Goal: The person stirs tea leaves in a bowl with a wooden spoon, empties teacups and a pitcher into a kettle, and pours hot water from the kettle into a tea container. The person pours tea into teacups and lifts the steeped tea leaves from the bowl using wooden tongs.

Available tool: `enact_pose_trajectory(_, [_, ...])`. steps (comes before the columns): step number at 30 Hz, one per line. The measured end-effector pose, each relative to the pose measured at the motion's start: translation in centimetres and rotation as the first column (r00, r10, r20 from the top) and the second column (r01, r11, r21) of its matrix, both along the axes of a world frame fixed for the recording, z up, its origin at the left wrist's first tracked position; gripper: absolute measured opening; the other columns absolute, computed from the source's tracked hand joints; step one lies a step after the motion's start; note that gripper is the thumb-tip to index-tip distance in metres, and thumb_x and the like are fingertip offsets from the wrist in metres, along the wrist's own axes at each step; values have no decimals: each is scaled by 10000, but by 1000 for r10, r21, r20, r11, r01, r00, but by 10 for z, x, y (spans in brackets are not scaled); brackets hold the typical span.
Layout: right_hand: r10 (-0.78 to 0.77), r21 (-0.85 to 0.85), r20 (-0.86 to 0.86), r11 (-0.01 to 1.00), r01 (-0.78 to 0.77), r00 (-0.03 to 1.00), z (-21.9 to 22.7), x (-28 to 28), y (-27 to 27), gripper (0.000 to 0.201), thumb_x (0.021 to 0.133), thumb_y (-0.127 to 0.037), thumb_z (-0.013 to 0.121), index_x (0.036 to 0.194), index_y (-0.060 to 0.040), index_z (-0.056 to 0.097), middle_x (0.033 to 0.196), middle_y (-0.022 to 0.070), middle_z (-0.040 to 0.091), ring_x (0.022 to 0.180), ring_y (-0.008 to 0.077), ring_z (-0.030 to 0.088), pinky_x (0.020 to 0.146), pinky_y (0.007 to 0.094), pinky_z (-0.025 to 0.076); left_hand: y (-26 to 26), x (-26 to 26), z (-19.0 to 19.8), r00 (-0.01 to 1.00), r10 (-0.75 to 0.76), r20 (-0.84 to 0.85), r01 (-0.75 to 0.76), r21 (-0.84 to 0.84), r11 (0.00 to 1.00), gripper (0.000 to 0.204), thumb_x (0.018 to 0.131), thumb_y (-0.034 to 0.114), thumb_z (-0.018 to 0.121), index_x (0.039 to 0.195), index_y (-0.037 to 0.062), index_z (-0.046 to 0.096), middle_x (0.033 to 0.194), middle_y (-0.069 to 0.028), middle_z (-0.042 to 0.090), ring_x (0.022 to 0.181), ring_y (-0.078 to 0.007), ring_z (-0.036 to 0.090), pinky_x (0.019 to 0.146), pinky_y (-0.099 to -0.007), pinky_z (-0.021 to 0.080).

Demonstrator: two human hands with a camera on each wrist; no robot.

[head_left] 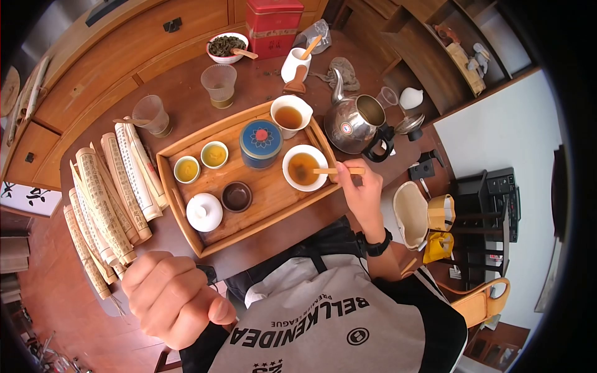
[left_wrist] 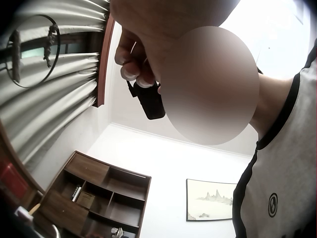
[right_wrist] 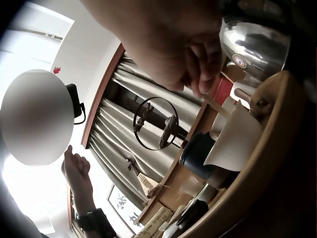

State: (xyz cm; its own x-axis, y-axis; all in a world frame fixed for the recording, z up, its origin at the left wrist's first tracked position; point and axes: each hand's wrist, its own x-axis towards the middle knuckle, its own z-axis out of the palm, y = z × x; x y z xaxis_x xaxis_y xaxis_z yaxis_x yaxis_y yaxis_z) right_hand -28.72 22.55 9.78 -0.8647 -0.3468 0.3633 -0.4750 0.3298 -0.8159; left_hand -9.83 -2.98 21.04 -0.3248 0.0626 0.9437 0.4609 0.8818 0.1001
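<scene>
My right hand [head_left: 362, 186] pinches a flat wooden stick [head_left: 328, 171] between thumb and fingers. The stick's far end reaches over a white bowl [head_left: 322, 179] of amber tea with dark leaves at its centre. This bowl stands on a wooden tray [head_left: 236, 244], beside a blue lidded tin [head_left: 261, 149] and a white pitcher [head_left: 303, 107] of tea. Raised well above the table, my left hand [head_left: 171, 301] has its fingers curled and nothing visible in them. In the left wrist view it is up near the black head-worn device [left_wrist: 150, 103].
Two small cups [head_left: 215, 155] of yellow tea, a brown cup [head_left: 237, 197] and a white lid [head_left: 204, 212] sit on the tray. A steel kettle [head_left: 354, 121] stands to the right. Bamboo scrolls [head_left: 112, 199] lie left; a red tin [head_left: 273, 31] stands at the back.
</scene>
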Motion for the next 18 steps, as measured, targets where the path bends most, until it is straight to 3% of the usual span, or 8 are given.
enact_pose_trajectory(1, [0, 0, 0, 1000, 0, 1000, -1, -1, 0, 106, 935, -67, 706, 956, 25, 658, 753, 89, 703, 652, 108, 681, 578, 232, 524, -2, 1, 0, 999, -32, 12, 32, -18, 999, 330, 857, 136, 616, 576, 77, 454, 528, -13, 469, 435, -158, 474, 419, -277, 322])
enact_pose_trajectory(5, [33, -54, 84, 998, -28, 996, -6, -2, 1, 99, 952, -55, 682, 960, 38, 652, 760, 82, 705, 681, 106, 688, 597, 233, 541, 0, 0, 0, 999, -36, 12, 36, -20, 999, 334, 858, 135, 621, 575, 77, 453, 528, -14, 469, 436, -159, 476, 418, -277, 324])
enact_pose_trajectory(7, [36, -61, 103, 998, -29, 994, -9, -2, 1, 99, 955, -54, 678, 962, 41, 650, 764, 80, 704, 683, 104, 686, 593, 232, 540, 6, -4, 1, 1000, 27, -12, -27, 9, 1000, 571, 1032, 267, 526, 540, 28, 366, 453, -40, 437, 376, -159, 413, 365, -272, 303])
enact_pose_trajectory(18, [40, -149, 251, 989, -2, 967, -18, -3, 2, 125, 978, -95, 659, 969, 29, 647, 735, 65, 695, 650, 86, 651, 576, 216, 515, 7, -5, 1, 1000, 24, -9, -24, 13, 1000, 571, 1035, 275, 532, 545, 28, 373, 454, -38, 438, 377, -159, 415, 367, -270, 308])
